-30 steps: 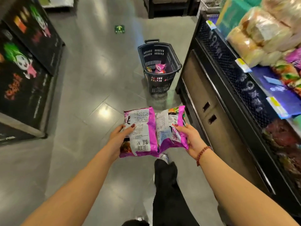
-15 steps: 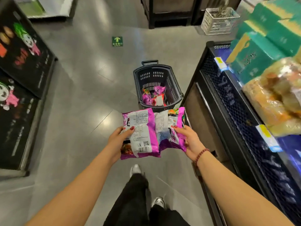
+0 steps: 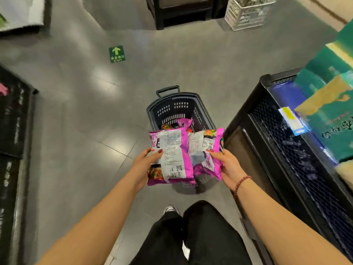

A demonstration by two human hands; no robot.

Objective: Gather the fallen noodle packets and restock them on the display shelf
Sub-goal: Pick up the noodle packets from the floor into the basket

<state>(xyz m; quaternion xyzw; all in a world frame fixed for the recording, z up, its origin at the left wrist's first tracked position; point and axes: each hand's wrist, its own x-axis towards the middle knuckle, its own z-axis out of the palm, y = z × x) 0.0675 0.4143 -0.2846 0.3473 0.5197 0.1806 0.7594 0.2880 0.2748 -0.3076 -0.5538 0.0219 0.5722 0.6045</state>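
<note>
Since a second ago the basket (image 3: pixel 177 109) has drawn close: both packets now hang over its near rim, with more packets inside. Left hand (image 3: pixel 145 165) clamps the left packet (image 3: pixel 172 155), thumb on top; right hand (image 3: pixel 227 165) clamps the right packet (image 3: pixel 208 152) likewise. Judged: gathering stage, shelf (image 3: pixel 271 131) restock not begun. Legible — floor sign (image 3: pixel 116 54) reads EXIT under an arrow; packet backs show barcode and QR code, text too small.

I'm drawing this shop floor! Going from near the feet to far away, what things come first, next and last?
Nearest, a shoe → pink noodle packets → dark basket → green exit sign → white crate.
</note>
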